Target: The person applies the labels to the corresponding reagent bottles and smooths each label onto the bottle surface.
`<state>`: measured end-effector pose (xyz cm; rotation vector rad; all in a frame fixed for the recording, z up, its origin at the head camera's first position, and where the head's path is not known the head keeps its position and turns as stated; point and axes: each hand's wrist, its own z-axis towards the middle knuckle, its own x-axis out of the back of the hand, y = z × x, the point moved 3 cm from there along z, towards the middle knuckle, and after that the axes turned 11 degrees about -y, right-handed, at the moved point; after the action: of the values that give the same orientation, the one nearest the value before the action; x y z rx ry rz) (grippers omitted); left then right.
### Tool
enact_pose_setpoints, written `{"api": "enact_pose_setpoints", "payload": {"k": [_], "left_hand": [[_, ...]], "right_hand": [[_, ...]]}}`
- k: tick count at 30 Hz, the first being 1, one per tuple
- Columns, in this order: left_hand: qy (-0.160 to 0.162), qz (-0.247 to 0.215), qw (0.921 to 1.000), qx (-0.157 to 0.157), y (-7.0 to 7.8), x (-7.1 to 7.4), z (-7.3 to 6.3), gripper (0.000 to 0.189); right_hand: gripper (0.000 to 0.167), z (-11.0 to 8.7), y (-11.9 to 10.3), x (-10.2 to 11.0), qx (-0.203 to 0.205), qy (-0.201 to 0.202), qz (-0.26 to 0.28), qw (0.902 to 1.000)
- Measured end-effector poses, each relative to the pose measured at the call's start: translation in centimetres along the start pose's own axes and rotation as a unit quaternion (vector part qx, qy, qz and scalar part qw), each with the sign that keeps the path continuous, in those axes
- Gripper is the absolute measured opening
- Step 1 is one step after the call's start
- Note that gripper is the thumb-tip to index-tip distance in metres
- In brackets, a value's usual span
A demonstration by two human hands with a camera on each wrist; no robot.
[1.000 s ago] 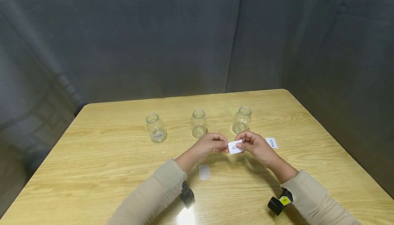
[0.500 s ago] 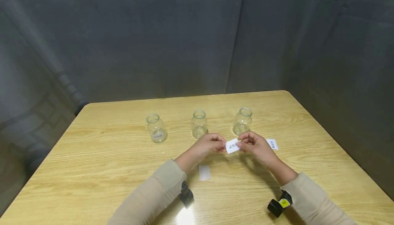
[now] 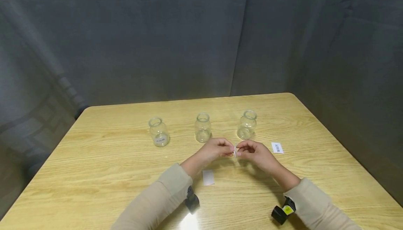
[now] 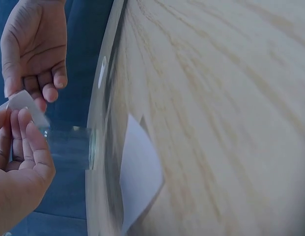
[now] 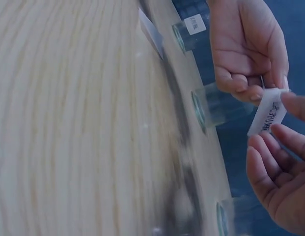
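Note:
A small white label (image 3: pixel 235 151) with dark printed characters is held up between the two hands, almost edge-on in the head view. My left hand (image 3: pixel 217 149) pinches it between thumb and fingers. From the other side, my right hand (image 3: pixel 255 153) holds it by the edge with its thumb and fingertips. In the right wrist view the label's printed face (image 5: pixel 268 112) shows. The left wrist view shows its blank white side (image 4: pixel 25 104). Just beyond the hands stand a middle glass jar (image 3: pixel 203 128) and a right glass jar (image 3: pixel 247 126).
A left glass jar (image 3: pixel 158 132) bears a printed label low on its side. A blank white paper piece (image 3: pixel 208 177) lies on the wooden table (image 3: pixel 110 174) near the left forearm. Another printed label (image 3: pixel 277 148) lies right of the right hand. A grey curtain (image 3: pixel 163 48) stands behind.
The label has turned from facing the head camera to nearly edge-on. My right fingertips have shifted along it to its edge, while my left hand keeps its pinch.

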<state>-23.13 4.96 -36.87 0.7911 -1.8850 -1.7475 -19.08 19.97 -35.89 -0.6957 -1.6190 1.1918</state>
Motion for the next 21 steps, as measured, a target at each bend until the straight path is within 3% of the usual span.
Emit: {"api": "enact_pose_setpoints", "payload": {"k": [5, 13, 21], "left_hand": [[0.002, 0.020, 0.9998, -0.007, -0.11, -0.35, 0.03, 0.018], [-0.010, 0.050, 0.9986, 0.010, -0.12, -0.27, -0.22, 0.011], [0.003, 0.024, 0.9995, 0.019, -0.35, -0.04, -0.25, 0.012]], "right_hand": [[0.034, 0.28, 0.14, -0.69, 0.003, -0.029, 0.012, 0.9995], [0.027, 0.31, 0.02, -1.05, 0.013, -0.030, 0.020, 0.9993], [0.023, 0.19, -0.41, -0.85, 0.032, -0.007, 0.036, 0.9988]]}}
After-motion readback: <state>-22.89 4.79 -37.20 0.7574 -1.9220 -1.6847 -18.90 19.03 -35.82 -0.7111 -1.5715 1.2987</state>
